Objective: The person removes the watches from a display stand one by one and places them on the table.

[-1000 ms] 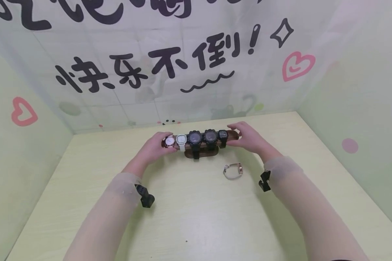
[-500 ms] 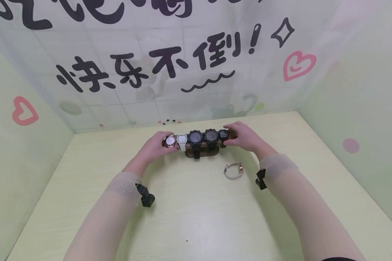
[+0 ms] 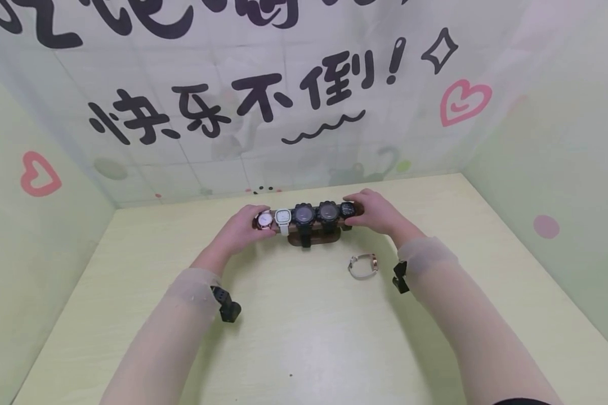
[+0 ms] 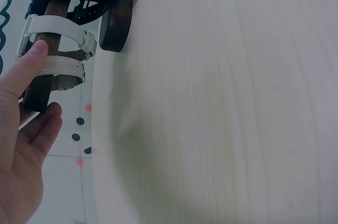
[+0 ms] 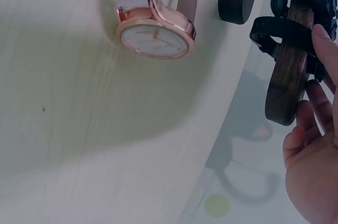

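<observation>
A dark wooden watch stand [image 3: 314, 238] stands at the back of the table with several watches strapped along its bar. My left hand [image 3: 240, 229] grips the bar's left end, thumb on the wood [image 4: 38, 94] beside the white straps [image 4: 63, 66]. A round rose-gold watch [image 3: 264, 219] and a white square watch [image 3: 283, 217] sit there, then two bulky black watches [image 3: 304, 214]. At the right end, my right hand [image 3: 380, 214] pinches a small black square watch [image 3: 348, 210], thumb at its black strap [image 5: 288, 31] in the right wrist view.
A rose-gold watch [image 3: 363, 266] with a pale strap lies on the table [image 3: 304, 337], in front of the stand's right side. Behind the stand rises a white printed backdrop [image 3: 182, 169]. Pale side walls [image 3: 547, 169] border the table.
My right hand has moved left from the bar's bare right end onto the small black square watch. The left hand keeps its grip on the other end.
</observation>
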### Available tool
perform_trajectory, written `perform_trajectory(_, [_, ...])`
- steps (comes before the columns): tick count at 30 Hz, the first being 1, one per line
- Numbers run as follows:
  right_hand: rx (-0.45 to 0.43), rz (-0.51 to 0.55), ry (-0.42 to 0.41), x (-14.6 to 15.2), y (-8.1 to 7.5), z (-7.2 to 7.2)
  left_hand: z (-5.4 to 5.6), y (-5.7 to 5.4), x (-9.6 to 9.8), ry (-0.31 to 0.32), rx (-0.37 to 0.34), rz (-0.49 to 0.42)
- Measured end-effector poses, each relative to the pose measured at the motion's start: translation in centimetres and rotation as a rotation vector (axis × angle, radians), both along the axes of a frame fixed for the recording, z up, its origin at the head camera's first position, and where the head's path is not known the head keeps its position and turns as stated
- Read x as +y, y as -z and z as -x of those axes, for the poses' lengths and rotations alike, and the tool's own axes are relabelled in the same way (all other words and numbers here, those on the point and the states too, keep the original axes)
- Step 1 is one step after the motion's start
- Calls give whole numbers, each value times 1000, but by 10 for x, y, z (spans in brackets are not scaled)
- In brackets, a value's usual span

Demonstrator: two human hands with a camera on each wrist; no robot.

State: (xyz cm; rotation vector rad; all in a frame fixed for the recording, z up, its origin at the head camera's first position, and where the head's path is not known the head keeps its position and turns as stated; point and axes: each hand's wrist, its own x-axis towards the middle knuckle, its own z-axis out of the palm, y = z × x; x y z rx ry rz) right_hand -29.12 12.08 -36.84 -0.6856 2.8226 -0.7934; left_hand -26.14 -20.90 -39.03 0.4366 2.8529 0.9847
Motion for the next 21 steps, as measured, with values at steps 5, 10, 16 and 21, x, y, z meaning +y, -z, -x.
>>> perform_trajectory(5, [-1, -1, 1, -1, 1, 2, -1, -1, 0, -2, -7, 11])
perform_trajectory(10, [-21, 4, 6, -1, 0, 1, -1, -1, 1, -8, -5, 20])
perform_trajectory(16, [-52, 5, 28, -1, 0, 1, -1, -1, 1, -9, 1, 21])
perform_trajectory(21, [-84, 41, 49, 2, -1, -1, -1, -1, 1, -8, 0, 25])
